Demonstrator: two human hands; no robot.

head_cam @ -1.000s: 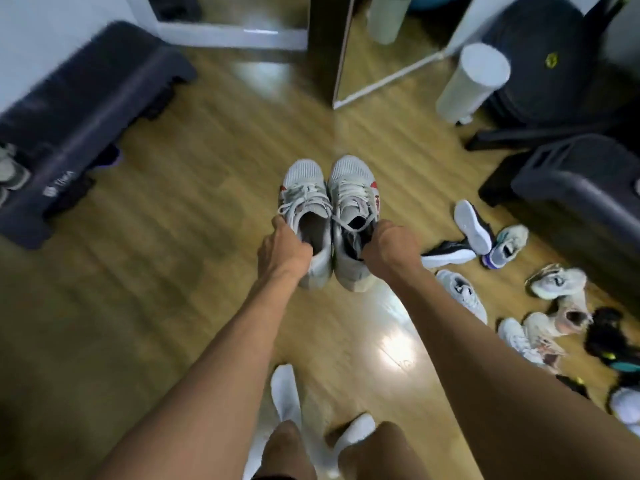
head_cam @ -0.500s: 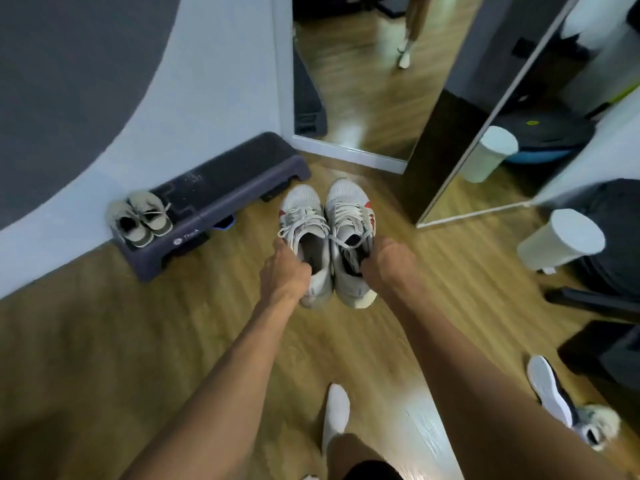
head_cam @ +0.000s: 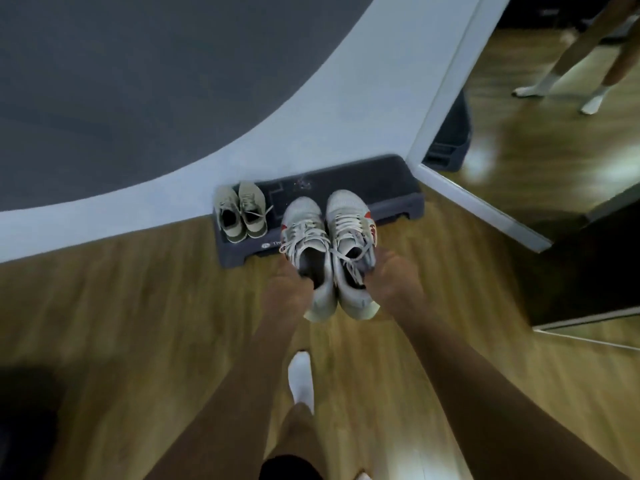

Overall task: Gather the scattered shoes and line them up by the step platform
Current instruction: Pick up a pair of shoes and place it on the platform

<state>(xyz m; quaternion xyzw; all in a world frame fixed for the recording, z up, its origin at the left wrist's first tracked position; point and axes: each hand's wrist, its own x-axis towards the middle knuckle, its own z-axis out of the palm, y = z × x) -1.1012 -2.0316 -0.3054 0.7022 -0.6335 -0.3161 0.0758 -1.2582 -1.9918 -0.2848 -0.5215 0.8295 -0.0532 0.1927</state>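
1. Left hand (head_cam: 287,285) grips the left sneaker (head_cam: 304,230) at the collar, on its 9 o'clock side. The fingers are curled into the shoe opening and the fingertips are hidden inside it.
2. Right hand (head_cam: 391,282) grips the right sneaker (head_cam: 349,220) the same way, on its 3 o'clock side, with the fingers hooked into the opening.
3. Both sneakers are grey-white with white laces and red marks on the outer sides. They are held off the floor (head_cam: 121,306) side by side, inner edges touching, toes toward 12 o'clock and heels toward 6 o'clock.
4. The dark step platform (head_cam: 391,188) lies at 12 o'clock from the hands, its long back edge against the wall (head_cam: 311,133). In this view the sneaker toes overlap the platform's front edge, while the heels hang over the floor.
5. A beige pair (head_cam: 242,213) stands on the platform's 9 o'clock end, toes toward the wall, just beside the left sneaker.
6. A mirror (head_cam: 554,133) stands at 2 o'clock, meeting the platform's 3 o'clock end. It reflects wood flooring and two legs in white socks.
7. One socked foot (head_cam: 301,375) is on the floor at 6 o'clock, between the forearms.
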